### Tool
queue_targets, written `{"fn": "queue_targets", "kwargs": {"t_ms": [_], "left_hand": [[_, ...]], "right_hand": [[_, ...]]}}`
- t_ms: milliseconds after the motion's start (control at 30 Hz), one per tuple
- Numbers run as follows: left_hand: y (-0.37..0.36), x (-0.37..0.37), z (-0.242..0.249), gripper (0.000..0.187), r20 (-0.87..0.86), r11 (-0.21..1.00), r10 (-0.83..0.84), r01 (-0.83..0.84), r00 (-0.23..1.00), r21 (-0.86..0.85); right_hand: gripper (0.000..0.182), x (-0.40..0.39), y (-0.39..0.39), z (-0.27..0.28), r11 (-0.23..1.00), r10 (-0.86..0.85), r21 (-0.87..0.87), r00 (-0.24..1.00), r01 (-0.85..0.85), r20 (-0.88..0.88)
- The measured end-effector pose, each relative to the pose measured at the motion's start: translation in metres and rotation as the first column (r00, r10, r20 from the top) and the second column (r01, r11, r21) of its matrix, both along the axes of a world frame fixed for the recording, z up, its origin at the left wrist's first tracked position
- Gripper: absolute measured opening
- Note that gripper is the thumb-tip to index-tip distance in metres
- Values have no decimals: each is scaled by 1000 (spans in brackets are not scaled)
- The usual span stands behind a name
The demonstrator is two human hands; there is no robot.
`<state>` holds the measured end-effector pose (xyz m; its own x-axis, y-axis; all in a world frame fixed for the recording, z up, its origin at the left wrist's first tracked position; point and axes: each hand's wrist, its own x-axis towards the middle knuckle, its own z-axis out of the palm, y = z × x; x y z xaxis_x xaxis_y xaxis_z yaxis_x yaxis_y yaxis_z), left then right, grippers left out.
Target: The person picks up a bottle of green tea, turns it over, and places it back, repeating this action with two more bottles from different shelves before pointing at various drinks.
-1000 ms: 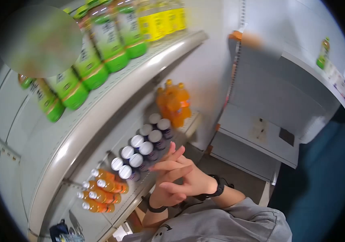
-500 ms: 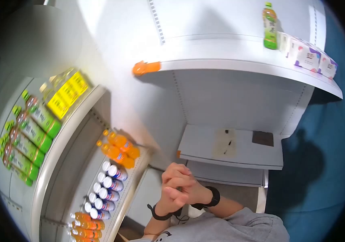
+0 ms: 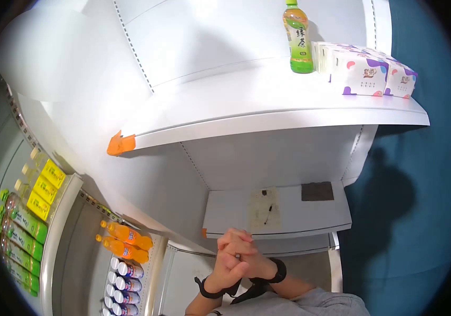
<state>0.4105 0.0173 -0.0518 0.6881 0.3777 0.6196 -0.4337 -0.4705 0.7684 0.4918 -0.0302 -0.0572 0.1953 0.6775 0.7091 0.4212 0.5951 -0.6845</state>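
Low in the middle of the head view, my left hand and my right hand are clasped together. Their fingers are interlaced and closed, and no object shows between them. A black band circles my left wrist. On my right wrist sits a black watch-like band. Behind the hands lies the lower white shelf, with a dark rectangular patch and a yellowish stain on it. The hands appear apart from the shelf.
The upper shelf holds a green tea bottle and tissue packs. Orange tape marks its left corner. Left shelves carry yellow-labelled bottles, green tea bottles, orange soda bottles and white-capped containers. A blue curtain hangs right.
The view has turned and come nearer the upper shelf, so the tea bottle and tissue packs look larger and farther left. The left shelves sit lower in view. My hands stay clasped.
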Motion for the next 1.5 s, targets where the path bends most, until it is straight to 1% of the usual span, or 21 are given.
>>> {"fn": "queue_targets", "kwargs": {"t_ms": [133, 300, 400, 500, 567, 600, 700, 833, 900, 967, 1000, 1100, 1133, 1167, 1200, 1267, 1333, 1367, 1400, 1467, 1500], "left_hand": [[19, 13, -1, 26, 59, 992, -122, 125, 991, -35], [35, 37, 17, 26, 128, 968, -231, 241, 965, -66], [37, 52, 15, 28, -2, 940, -316, 313, 949, -136], [38, 77, 5, 23, 102, 949, -287, 297, 952, -104], [37, 76, 17, 21, -102, 954, -248, 261, 963, 147], [38, 79, 17, 21, -101, 952, -256, 269, 961, 146], [28, 90, 13, 25, 47, 934, -353, 355, 934, -44], [12, 102, 49, 28, 94, 941, -337, 335, 937, 39], [14, 115, 70, 29, 126, 936, -333, 312, 934, 165], [17, 125, 90, 32, 139, 915, -329, 279, 934, 291], [15, 131, 108, 32, 116, 898, -340, 285, 933, 335], [6, 145, 171, 28, 13, 849, -435, 405, 900, 340], [16, 158, 184, 46, 28, 769, -414, 333, 910, 545], [14, 162, 198, 42, 47, 785, -329, 246, 943, 568], [14, 167, 216, 42, 50, 788, -314, 231, 948, 571], [20, 183, 249, 40, -322, 941, -321, 339, 891, 0], [38, 208, 262, 62, -182, 883, -440, 461, 879, 93], [69, 212, 290, 81, -386, 581, -612, 724, 690, 372], [15, 192, 285, 63, -199, 940, -98, 156, 975, 304], [66, 253, 283, 69, -150, 965, 93, -52, 984, 258], [73, 259, 287, 69, -139, 966, 99, -62, 985, 253]], "right_hand": [[11, 5, 11, 8, 990, -137, 36, 989, 135, 53], [14, 27, 20, 25, 971, -222, -76, 974, 225, 47], [13, 41, 24, 13, 965, -247, -101, 969, 243, -23], [12, 54, 18, 5, 942, -321, -121, 946, 313, -50], [12, 57, 15, -2, 932, -357, -89, 932, 352, -61], [12, 60, 15, 0, 923, -384, -51, 921, 382, -65], [13, 65, 4, 23, 921, -390, 4, 920, 390, 23], [12, 78, -4, 50, 972, -233, 40, 972, 232, 31], [11, 80, -6, 60, 977, -212, -24, 966, 210, -148], [11, 101, -15, 96, 939, -305, 176, 952, 295, 28], [11, 108, -20, 109, 946, -289, 164, 957, 281, 26], [16, 130, -29, 150, 988, -31, 141, 986, 54, -162], [19, 140, -29, 165, 988, 57, 150, 974, -24, -220], [19, 154, -30, 181, 987, 75, 154, 974, -42, -216], [26, 168, -32, 197, 998, 58, -5, 957, -62, -284], [37, 182, -28, 231, 979, -60, -206, 960, 2, -275], [31, 205, -8, 258, 984, -120, -165, 951, 74, -286], [32, 218, -1, 266, 969, -243, -111, 942, 223, -230], [33, 229, 4, 273, 930, -368, -47, 911, 366, -184], [45, 257, 9, 287, 889, -454, -39, 866, 457, -210], [45, 271, 12, 294, 892, -449, -38, 871, 451, -198]]}}
